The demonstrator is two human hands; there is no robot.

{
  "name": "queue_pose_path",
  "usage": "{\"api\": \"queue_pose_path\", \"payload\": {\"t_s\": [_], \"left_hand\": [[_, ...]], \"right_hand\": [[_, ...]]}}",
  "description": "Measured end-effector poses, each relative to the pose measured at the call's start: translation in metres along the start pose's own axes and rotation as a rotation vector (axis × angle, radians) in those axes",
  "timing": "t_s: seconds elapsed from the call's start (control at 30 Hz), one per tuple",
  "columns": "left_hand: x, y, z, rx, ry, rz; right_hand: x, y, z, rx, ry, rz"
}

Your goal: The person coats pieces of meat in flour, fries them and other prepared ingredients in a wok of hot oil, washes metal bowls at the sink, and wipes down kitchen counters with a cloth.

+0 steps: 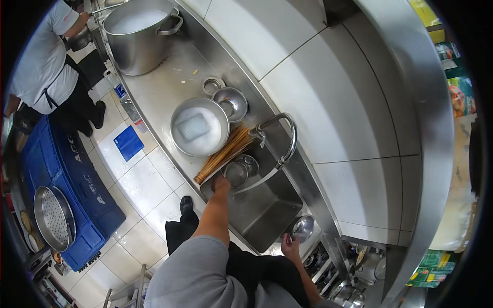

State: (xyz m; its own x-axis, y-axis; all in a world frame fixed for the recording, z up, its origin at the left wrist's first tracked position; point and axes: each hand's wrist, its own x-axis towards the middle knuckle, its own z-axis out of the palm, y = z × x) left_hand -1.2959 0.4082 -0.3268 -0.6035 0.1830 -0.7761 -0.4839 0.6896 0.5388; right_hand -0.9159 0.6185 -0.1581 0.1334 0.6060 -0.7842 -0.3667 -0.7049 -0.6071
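Over the sink [267, 210], my left hand [221, 183] is closed at the edge of a small round metal bowl [236, 175]. A second shiny metal bowl [250, 165] sits right behind it, partly hidden. From the curved faucet [294, 141] a pale stream of water runs down towards the bowl. My right hand [290, 246] is at the sink's right end, its fingers closed on the rim of another metal bowl [304, 228]. Beside the sink lies a bundle of thin wooden sticks [223, 155], bound at one end, against a pot of soapy water [218, 136] with a pale sponge-like block [191, 127].
A big stockpot [136, 51] stands at the counter's far end. Two small metal bowls [232, 104] rest behind the soapy pot. On the left, a co-worker [46, 61] stands near a blue bin [77, 190] carrying a perforated pan [54, 218]. Metalware crowds the lower right shelves.
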Motion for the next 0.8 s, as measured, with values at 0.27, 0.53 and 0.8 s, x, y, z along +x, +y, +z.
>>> {"api": "queue_pose_path", "payload": {"t_s": [0.27, 0.53, 0.8], "left_hand": [[-0.018, 0.0, 0.01, -0.314, -0.169, -0.001], [-0.169, 0.011, -0.034, 0.266, 0.169, 0.641], [-0.128, 0.031, -0.001, -0.4, 0.02, 0.714]], "right_hand": [[-0.134, 0.087, 0.078, -1.062, -0.585, 0.289], [-0.091, 0.168, 0.196, -1.232, -0.653, -0.194], [-0.057, 0.189, 0.234, -1.389, -0.813, -0.209]]}}
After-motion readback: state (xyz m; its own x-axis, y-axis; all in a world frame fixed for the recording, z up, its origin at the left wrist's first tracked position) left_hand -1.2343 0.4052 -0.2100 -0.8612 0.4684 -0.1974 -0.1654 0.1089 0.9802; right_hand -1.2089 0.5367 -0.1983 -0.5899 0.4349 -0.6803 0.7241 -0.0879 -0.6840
